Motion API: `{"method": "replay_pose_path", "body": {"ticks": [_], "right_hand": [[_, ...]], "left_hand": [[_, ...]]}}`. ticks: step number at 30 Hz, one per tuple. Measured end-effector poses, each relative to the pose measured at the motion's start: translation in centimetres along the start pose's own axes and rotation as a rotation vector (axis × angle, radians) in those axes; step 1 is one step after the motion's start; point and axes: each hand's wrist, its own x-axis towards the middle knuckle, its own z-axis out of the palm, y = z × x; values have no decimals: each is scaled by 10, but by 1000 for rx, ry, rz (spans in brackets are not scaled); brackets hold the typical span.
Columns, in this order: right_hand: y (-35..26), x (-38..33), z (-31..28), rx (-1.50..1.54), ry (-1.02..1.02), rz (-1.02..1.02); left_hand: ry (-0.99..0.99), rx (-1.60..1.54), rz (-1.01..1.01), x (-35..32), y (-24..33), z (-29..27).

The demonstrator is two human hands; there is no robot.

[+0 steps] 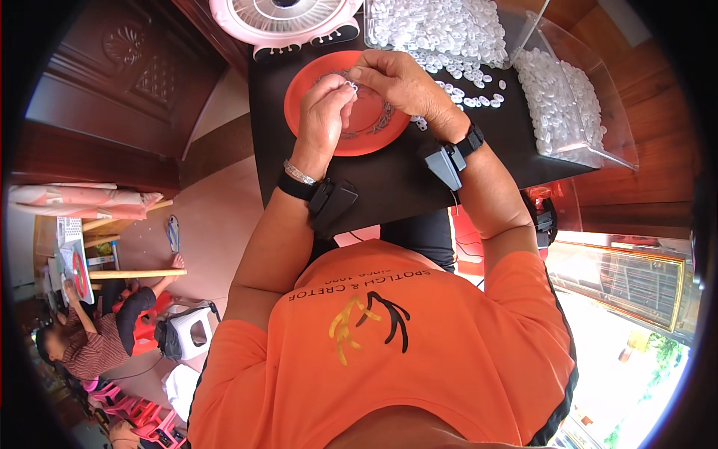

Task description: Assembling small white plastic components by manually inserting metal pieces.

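Fingers of both hands pinched on one small white ring over red plate; loose rings at two o'clock. Best kept low, gripped lightly.

Bench, dark top: bare strip open between red plate and near edge. Far side blocked by pink fan and heaped white pieces. Right side blocked by clear tilted bin; loose pieces scattered just beside plate.

Orange T-shirt (black wrist devices)
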Motion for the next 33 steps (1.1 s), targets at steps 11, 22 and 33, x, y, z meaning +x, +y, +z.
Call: {"method": "replay_pose_path", "body": {"ticks": [11,22,33], "right_hand": [[2,1,2,-148,-18,-17],[-1,0,12,-117,90,-59],[33,-2,-80,-1026,327,259]], "left_hand": [[9,6,-21,-2,-2,1],[105,-111,53,-4,-6,9],[90,-140,-5,-1,-4,1]]}}
